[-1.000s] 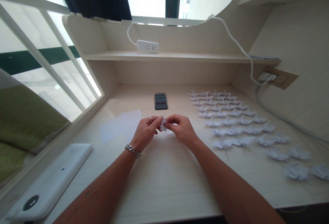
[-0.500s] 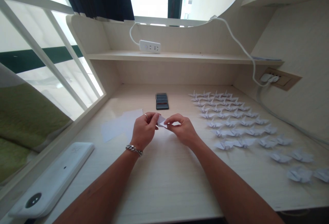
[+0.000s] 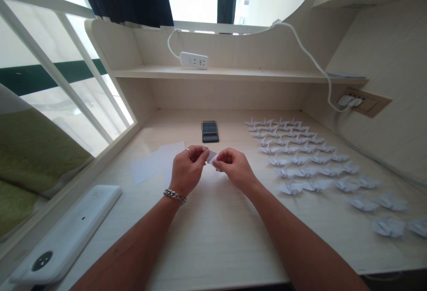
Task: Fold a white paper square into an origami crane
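Both my hands meet above the middle of the pale wooden desk [image 3: 213, 233], pinching a small folded piece of white paper [image 3: 211, 156] between them. My left hand [image 3: 187, 171], with a ring and a chain bracelet at the wrist, grips the paper's left side with curled fingers. My right hand [image 3: 235, 168] pinches its right side. The paper is mostly hidden by my fingertips.
Several white paper cranes [image 3: 300, 157] lie in rows over the desk's right half. Flat white sheets [image 3: 155, 164] lie left of my hands, a dark phone [image 3: 210, 131] behind them. A white device [image 3: 63, 233] rests at the front left. A power strip [image 3: 194, 60] sits on the shelf.
My hands have drawn closer together around the paper, and the fold has been turned and pressed smaller between my fingertips. The view shifted slightly.
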`<state>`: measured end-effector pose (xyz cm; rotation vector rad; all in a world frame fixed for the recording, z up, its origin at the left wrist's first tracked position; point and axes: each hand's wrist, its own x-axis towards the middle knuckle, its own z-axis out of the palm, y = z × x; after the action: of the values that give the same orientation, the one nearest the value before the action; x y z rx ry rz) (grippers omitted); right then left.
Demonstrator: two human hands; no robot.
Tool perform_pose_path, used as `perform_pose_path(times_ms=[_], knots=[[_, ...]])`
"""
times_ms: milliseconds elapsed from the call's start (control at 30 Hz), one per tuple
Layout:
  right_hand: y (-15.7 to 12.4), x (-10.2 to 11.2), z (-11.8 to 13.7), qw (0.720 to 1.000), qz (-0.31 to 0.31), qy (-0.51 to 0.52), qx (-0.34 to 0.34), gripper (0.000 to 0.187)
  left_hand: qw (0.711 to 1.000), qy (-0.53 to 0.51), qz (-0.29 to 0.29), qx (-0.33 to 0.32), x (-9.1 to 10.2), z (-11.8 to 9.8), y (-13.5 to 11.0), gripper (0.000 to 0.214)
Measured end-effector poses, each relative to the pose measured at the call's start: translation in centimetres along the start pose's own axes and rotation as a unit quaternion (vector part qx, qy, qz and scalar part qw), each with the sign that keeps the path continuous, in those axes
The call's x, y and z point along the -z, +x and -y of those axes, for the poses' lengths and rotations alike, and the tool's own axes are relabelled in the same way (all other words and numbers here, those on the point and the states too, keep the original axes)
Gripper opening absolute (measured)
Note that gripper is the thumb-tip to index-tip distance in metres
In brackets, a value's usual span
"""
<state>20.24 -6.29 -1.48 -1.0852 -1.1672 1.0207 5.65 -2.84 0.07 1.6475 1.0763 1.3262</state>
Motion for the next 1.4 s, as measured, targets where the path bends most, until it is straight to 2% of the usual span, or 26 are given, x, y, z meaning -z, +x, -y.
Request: perform_pose_path(times_ms=[133, 367, 567, 700, 833, 1100, 1200, 1400], knots=[[0.0, 0.0, 0.0, 1.0, -0.003, -0.01, -0.005, 0.023, 0.999, -0.044, -0.019, 0.025, 0.1, 0.0, 0.3, 0.024], [0.1, 0.1, 0.1, 1.0, -0.003, -0.004, -0.018, 0.027, 0.983, -0.143, -0.018, 0.109, 0.1, 0.0, 0.5, 0.032], [0.2, 0.2, -0.1, 0.999, 0.018, -0.009, -0.041, 0.028, 0.964, -0.218, 0.009, 0.155, -0.1, -0.2, 0.4, 0.032], [0.2, 0.1, -0.1, 0.999, 0.017, -0.007, -0.045, 0.025, 0.961, -0.202, 0.049, 0.182, -0.1, -0.5, 0.2, 0.035], [0.2, 0.1, -0.2, 0.999, 0.014, -0.008, -0.039, 0.024, 0.966, -0.169, 0.083, 0.178, 0.0, -0.7, 0.0, 0.038], [0.1, -0.1, -0.1, 0.999, 0.02, -0.009, -0.035, 0.024, 0.979, -0.145, 0.044, 0.134, -0.3, -0.4, -0.1, 0.041], [0.1, -0.2, -0.1, 0.999, -0.001, -0.005, -0.033, 0.029, 0.982, -0.127, 0.052, 0.131, -0.3, -0.7, -0.2, 0.042], [0.4, 0.0, -0.1, 0.998, -0.053, -0.004, -0.032, 0.027, 0.971, -0.162, 0.1, 0.147, -0.3, -1.2, -0.3, 0.043]])
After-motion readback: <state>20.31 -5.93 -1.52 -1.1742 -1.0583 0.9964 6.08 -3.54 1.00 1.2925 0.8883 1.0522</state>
